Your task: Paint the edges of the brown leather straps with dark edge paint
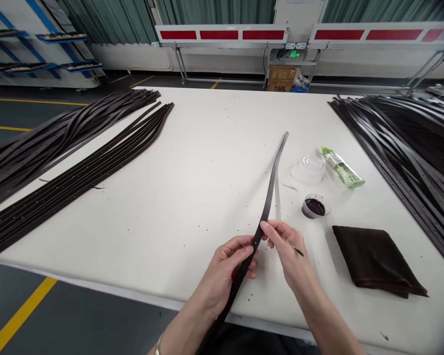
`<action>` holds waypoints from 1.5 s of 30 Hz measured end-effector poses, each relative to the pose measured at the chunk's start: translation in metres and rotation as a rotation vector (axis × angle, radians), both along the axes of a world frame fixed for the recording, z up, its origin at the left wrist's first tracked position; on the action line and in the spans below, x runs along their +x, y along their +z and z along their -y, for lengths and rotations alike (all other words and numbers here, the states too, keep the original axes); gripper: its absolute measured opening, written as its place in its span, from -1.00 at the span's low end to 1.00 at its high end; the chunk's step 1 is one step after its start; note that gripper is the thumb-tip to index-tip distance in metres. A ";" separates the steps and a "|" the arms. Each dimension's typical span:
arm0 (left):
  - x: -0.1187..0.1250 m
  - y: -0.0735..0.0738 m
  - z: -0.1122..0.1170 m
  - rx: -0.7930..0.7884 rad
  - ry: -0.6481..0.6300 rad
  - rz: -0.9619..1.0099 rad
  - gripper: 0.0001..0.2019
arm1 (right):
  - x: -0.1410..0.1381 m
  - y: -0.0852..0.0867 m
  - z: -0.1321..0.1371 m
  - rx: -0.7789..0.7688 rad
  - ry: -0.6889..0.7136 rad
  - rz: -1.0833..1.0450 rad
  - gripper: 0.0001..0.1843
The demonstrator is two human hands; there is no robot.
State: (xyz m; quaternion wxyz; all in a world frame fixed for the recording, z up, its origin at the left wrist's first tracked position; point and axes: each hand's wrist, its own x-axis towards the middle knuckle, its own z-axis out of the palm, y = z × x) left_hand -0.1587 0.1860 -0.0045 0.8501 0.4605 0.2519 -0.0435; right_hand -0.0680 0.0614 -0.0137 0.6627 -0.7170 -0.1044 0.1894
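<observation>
A long dark leather strap with small holes runs from the front edge of the table up over its middle, tapering at the far end. My left hand pinches it between thumb and fingers near the holes. Just beyond, my right hand grips the same strap with thumb and fingertips. A thin tool with a black tip, perhaps a small brush, sticks out of my right hand; its other end is hidden. To the right stands a small clear cup of dark liquid, above a folded dark brown cloth.
A clear lid and a green bottle lie behind the cup. Dark straps lie at left in a neat row and a loose heap. More straps cover the right side. Dark specks dot the white table.
</observation>
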 end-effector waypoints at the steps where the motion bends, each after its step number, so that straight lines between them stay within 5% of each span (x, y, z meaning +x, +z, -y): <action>1: -0.001 0.000 -0.002 -0.021 -0.004 -0.004 -0.87 | 0.004 -0.001 -0.001 0.000 -0.002 0.000 -0.60; 14: -0.072 -0.001 -0.018 -0.151 -0.023 -0.075 -0.73 | 0.057 -0.020 -0.020 -0.014 -0.060 0.023 -0.58; 26: -0.110 0.007 -0.025 -0.193 -0.002 -0.063 -0.67 | 0.074 -0.027 -0.033 0.019 -0.105 0.049 -0.58; 32: -0.125 0.011 -0.025 -0.163 -0.027 -0.039 -0.49 | 0.086 -0.033 -0.038 0.043 -0.167 0.058 -0.59; 45: -0.159 0.015 -0.028 -0.137 -0.053 0.007 -0.36 | 0.108 -0.040 -0.043 0.066 -0.303 0.038 -0.80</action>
